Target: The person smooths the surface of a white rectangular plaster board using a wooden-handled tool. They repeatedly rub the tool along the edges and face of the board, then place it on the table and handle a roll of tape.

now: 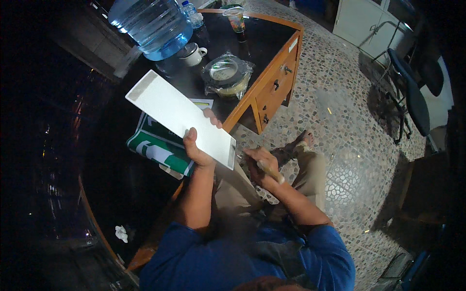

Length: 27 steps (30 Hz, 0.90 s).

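Note:
My left hand (198, 148) grips a long white rectangular panel (177, 109) near its lower end. The thumb lies on top and the fingertips curl over the far edge. Grey strips run across both ends of the panel, which is tilted above the desk edge. Just off the panel's lower right end, my right hand (262, 167) is closed around a slim tool with a pale yellowish handle (270, 171). Its kind is unclear, since the fingers cover most of it. Partly under the panel lies a green and white printed sheet (158, 149).
On the dark desk (262, 29) stand a large blue water jug (153, 29), a small bottle (192, 14), a white mug (192, 54), a plastic cup (236, 20) and plastic-wrapped rolls (227, 73). Crumpled white paper (121, 234) lies at left. A chair (407, 89) stands right.

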Each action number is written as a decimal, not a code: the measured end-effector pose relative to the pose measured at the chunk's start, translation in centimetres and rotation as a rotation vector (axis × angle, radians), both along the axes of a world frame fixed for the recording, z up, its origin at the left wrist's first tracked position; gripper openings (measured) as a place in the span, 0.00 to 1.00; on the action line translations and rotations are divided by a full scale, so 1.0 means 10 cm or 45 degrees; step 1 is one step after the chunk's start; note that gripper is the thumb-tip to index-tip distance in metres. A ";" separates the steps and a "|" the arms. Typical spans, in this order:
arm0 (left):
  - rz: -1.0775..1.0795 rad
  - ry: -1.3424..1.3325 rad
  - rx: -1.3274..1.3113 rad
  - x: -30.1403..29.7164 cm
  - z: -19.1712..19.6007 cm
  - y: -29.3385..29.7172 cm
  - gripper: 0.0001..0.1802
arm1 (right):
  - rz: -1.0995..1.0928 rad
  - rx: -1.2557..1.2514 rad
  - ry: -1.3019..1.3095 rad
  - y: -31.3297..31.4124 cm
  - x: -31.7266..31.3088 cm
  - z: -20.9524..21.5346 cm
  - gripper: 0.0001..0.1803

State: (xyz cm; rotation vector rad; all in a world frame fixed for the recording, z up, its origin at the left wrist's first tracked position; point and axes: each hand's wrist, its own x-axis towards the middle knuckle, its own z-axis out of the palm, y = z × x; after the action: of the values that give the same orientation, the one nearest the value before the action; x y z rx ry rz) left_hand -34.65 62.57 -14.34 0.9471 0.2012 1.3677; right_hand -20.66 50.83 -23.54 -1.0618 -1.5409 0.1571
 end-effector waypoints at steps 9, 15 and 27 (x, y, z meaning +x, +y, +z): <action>0.029 0.019 -0.032 -0.01 0.01 0.01 0.41 | 0.251 -0.028 0.072 -0.35 0.04 0.26 0.22; 0.051 0.058 -0.042 0.02 0.06 -0.02 0.41 | 0.313 0.056 0.145 -0.33 0.00 0.17 0.22; 0.001 0.009 -0.036 -0.02 0.01 0.00 0.41 | 0.181 0.056 0.139 -0.11 -0.02 0.13 0.17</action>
State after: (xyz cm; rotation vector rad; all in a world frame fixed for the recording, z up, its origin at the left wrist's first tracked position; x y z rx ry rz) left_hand -34.87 62.56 -14.24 0.9286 0.2256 1.3591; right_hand -20.88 49.78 -22.23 -0.8952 -1.5137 0.2739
